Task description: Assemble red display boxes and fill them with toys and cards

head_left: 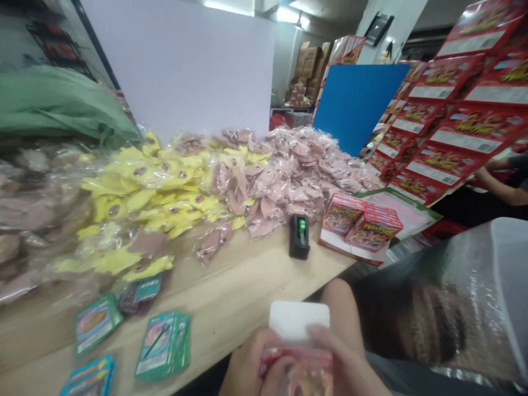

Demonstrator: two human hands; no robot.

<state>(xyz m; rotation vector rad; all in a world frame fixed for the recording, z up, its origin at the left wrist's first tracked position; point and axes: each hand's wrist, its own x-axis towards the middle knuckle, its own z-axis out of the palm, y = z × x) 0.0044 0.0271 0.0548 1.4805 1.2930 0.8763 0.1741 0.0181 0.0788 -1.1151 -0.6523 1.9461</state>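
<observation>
At the bottom centre both my hands hold a small red printed box [303,369] with its white flap [299,319] standing open at the top. My left hand [247,366] wraps the box's left side. My right hand [348,366] grips its right side, fingers curled over the front. The box is held just off the near edge of a wooden table [247,286]. Green cards [163,345] lie on the table to the left of my hands.
Heaps of bagged yellow toys [152,192] and pink toys [297,170] cover the table's far side. A black tape dispenser [299,236] stands mid-table. Red boxes [363,223] sit right, taller stacks [454,121] behind. Another person's arm [499,190] is at far right. A clear plastic bag [462,297] is beside me.
</observation>
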